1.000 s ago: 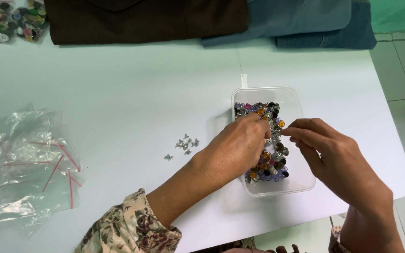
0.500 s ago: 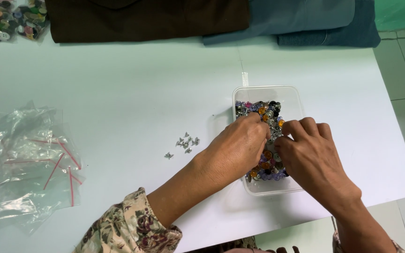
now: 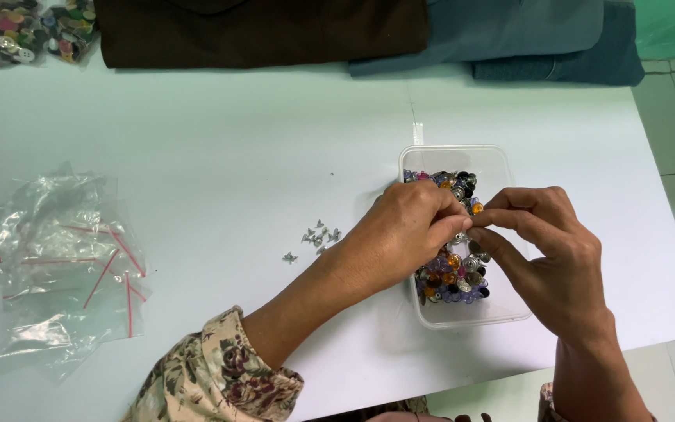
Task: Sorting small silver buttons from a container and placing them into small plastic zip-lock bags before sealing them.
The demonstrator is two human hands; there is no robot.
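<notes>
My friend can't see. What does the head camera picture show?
Two hands, the left hand and right hand, meet fingertip to fingertip over a clear plastic box of colourful beads on a white table. Empty plastic bags lie at the left.

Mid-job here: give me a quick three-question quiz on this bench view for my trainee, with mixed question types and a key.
1. True or false: the clear rectangular plastic tub of mixed coloured round studs stands at the left end of the white table.
2. Multiple choice: what lies on the table just left of the left hand? A) scissors B) a scatter of small silver metal bits C) a spool
3. Fill in: the right hand meets the left hand fingertip to fingertip above the ____.

Key: 1 false, it stands at the right end; the pile of empty clear zip bags with red strips is on the left. 2 B. 3 tub.
</notes>
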